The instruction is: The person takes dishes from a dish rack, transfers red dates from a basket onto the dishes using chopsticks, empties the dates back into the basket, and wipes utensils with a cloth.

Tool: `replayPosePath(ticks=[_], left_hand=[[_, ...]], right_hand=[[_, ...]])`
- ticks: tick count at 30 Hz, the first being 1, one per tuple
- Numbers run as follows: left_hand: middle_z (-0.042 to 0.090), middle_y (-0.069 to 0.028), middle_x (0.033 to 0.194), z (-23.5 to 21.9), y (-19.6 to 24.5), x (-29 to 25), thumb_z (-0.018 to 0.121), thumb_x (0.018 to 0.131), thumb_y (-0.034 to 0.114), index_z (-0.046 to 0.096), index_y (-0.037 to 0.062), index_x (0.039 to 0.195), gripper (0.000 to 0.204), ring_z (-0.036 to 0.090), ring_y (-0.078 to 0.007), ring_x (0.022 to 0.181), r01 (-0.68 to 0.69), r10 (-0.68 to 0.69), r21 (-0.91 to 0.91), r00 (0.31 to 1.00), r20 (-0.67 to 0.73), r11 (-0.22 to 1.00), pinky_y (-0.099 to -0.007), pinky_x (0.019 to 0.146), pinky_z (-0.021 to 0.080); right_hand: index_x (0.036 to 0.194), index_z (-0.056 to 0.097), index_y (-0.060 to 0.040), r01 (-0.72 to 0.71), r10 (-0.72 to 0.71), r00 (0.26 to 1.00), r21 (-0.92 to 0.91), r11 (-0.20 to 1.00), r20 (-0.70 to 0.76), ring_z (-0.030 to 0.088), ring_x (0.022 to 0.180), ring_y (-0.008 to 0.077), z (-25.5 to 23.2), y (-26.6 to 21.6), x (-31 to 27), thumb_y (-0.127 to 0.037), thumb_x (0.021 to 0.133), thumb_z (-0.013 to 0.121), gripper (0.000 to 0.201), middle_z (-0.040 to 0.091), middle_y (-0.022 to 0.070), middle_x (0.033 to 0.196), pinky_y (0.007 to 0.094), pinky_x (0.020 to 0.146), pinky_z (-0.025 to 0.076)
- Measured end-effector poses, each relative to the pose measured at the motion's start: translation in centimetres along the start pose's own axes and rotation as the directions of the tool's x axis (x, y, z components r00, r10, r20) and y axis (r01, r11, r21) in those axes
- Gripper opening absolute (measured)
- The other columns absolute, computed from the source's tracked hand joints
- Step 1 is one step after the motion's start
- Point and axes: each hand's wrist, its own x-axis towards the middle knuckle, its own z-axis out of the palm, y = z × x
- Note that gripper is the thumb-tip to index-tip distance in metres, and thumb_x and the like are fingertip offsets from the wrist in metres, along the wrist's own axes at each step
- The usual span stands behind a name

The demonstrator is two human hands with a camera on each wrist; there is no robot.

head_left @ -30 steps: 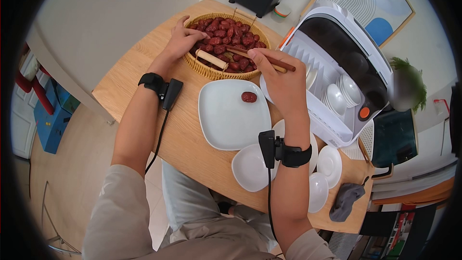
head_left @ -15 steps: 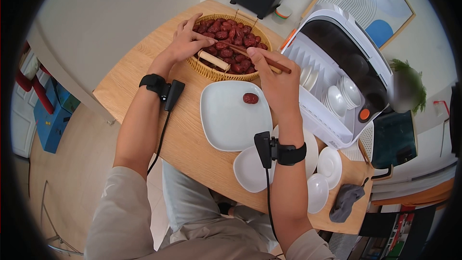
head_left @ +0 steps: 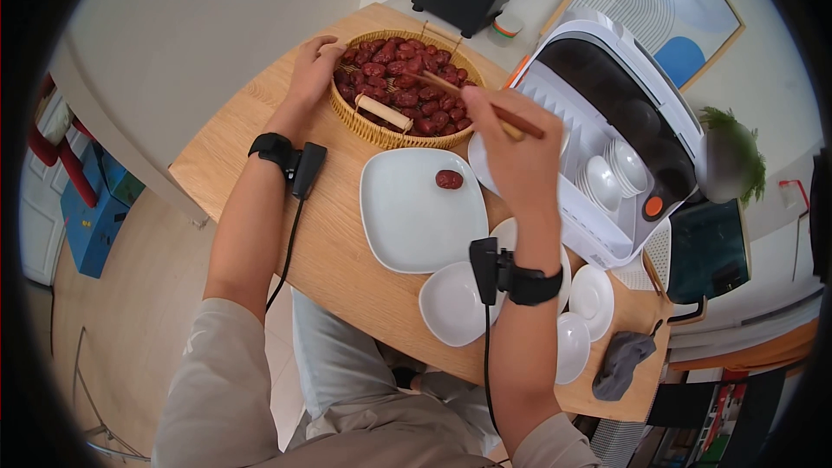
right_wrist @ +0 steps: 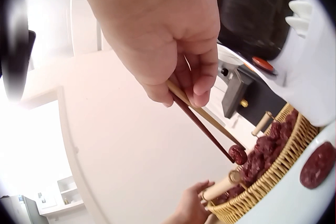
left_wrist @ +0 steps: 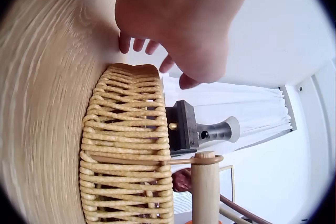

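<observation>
From the head, our left hand [head_left: 314, 75] has gone from over the dates [head_left: 374, 69] to the basket's [head_left: 373, 131] left side. From the left wrist, it is loosely spread; contact we cannot tell. From the right wrist, our right hand [right_wrist: 165, 40] grips chopsticks [right_wrist: 202, 128], pinching one date [right_wrist: 238, 154] above the basket, so picking it seems done.

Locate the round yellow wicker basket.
In the head view, the basket sits upper centre, just beyond the square white plate, with the left hand beside its left rim.
</observation>
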Motion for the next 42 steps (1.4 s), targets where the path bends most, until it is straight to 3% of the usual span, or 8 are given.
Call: replayPosePath(ticks=[6, 12, 15, 18, 20, 26, 33, 42], left_hand=[[0.057, -0.016, 0.119, -0.3, 0.3, 0.2, 0.057, 0.091, 0.023, 0.052, -0.003, 0.124, 0.042, 0.056, -0.0217, 0.109, 0.173, -0.17, 0.016, 0.977, -0.127, 0.985, -0.0305, 0.092, 0.045], [0.06, -0.012, 0.112, -0.3, -0.2, 0.2, 0.059, 0.089, 0.019, 0.054, -0.0022, 0.121, 0.039, 0.057, -0.021, 0.104, 0.196, -0.186, 0.051, 0.971, -0.152, 0.979, -0.0303, 0.09, 0.046], [0.063, -0.014, 0.107, -0.4, -0.2, 0.3, 0.06, 0.085, 0.02, 0.059, -0.0027, 0.113, 0.037, 0.061, -0.0233, 0.097, 0.117, -0.109, 0.05, 0.983, -0.148, 0.992, -0.0316, 0.085, 0.049], [0.059, -0.0179, 0.118, -0.7, -0.5, 0.6, 0.06, 0.086, 0.022, 0.067, 0.0019, 0.109, 0.031, 0.059, -0.0257, 0.106, 0.098, -0.095, -0.018, 0.99, 0.109, 0.995, -0.0338, 0.092, 0.047], [0.046, -0.0224, 0.136, 0.1, -0.1, -0.3, 0.06, 0.088, 0.027, 0.073, 0.01, 0.107, 0.029, 0.045, -0.0327, 0.124, -0.134, 0.092, 0.365, 0.987, 0.131, 0.921, -0.0391, 0.106, 0.038], [0.027, -0.0234, 0.149, 1.0, 0.8, -1.1, 0.059, 0.089, 0.031, 0.074, 0.0196, 0.111, 0.029, 0.019, -0.042, 0.137, -0.127, 0.01, 0.503, 0.973, 0.23, 0.855, -0.0465, 0.115, 0.021], [0.025, -0.0222, 0.151, 1.1, 0.8, -1.3, 0.058, 0.089, 0.032, 0.071, 0.0245, 0.118, 0.032, 0.018, -0.043, 0.138, -0.188, 0.075, 0.562, 0.973, 0.218, 0.806, -0.046, 0.116, 0.021], [0.024, -0.0244, 0.151, 1.2, 2.1, -1.5, 0.07, 0.083, 0.033, 0.073, 0.0163, 0.111, 0.033, 0.018, -0.0412, 0.141, -0.11, -0.015, 0.537, 0.975, 0.223, 0.836, -0.0473, 0.115, 0.023]], right_hand=[[0.089, 0.071, 0.0062, -0.097, 0.098, 0.991, -0.012, 0.995, 0.088, 0.06, 0.061, 0.012, -5.5, -6.8, -0.6, -0.003, 0.085, 0.068, 0.011, 0.067, 0.0105, 0.07, 0.024, 0.058, 0.045], [0.079, 0.069, 0.0043, 0.01, 0.074, 0.876, -0.171, 0.985, 0.477, 0.057, 0.051, 0.0242, -5.7, -8.2, -1.7, -0.006, 0.078, 0.072, 0.011, 0.063, 0.0143, 0.063, 0.0304, 0.052, 0.043], [0.083, 0.071, 0.0042, -0.128, 0.163, 0.877, -0.107, 0.986, 0.452, 0.052, 0.053, 0.0117, -5.2, -7.1, -1.9, -0.001, 0.081, 0.07, 0.006, 0.061, 0.0087, 0.062, 0.0267, 0.05, 0.037], [0.082, 0.07, 0.0055, -0.084, 0.104, 0.898, -0.063, 0.994, 0.427, 0.05, 0.055, 0.0117, -5.5, -7.0, -1.7, -0.004, 0.083, 0.07, 0.009, 0.06, 0.008, 0.063, 0.0273, 0.051, 0.037], [0.082, 0.07, 0.0055, -0.041, 0.06, 0.926, -0.057, 0.998, 0.373, 0.049, 0.055, 0.012, -5.9, -7.6, -1.5, -0.005, 0.083, 0.071, 0.011, 0.059, 0.0074, 0.062, 0.0275, 0.051, 0.036], [0.082, 0.07, 0.0039, -0.078, 0.094, 0.983, -0.104, 0.991, 0.156, 0.044, 0.055, 0.0061, -5.7, -8.1, -1.0, -0.011, 0.086, 0.071, 0.015, 0.055, 0.0018, 0.06, 0.0244, 0.051, 0.034], [0.084, 0.072, 0.0029, -0.158, 0.159, 0.987, -0.043, 0.987, 0.024, 0.046, 0.058, 0.0033, -5.0, -6.8, -0.8, -0.013, 0.087, 0.071, 0.017, 0.058, -0.0005, 0.062, 0.021, 0.052, 0.035], [0.085, 0.072, 0.0028, -0.192, 0.193, 0.981, -0.022, 0.981, 0.032, 0.049, 0.057, 0.0033, -4.8, -6.7, -0.8, -0.012, 0.087, 0.07, 0.016, 0.06, 0.0, 0.063, 0.0207, 0.051, 0.036]])
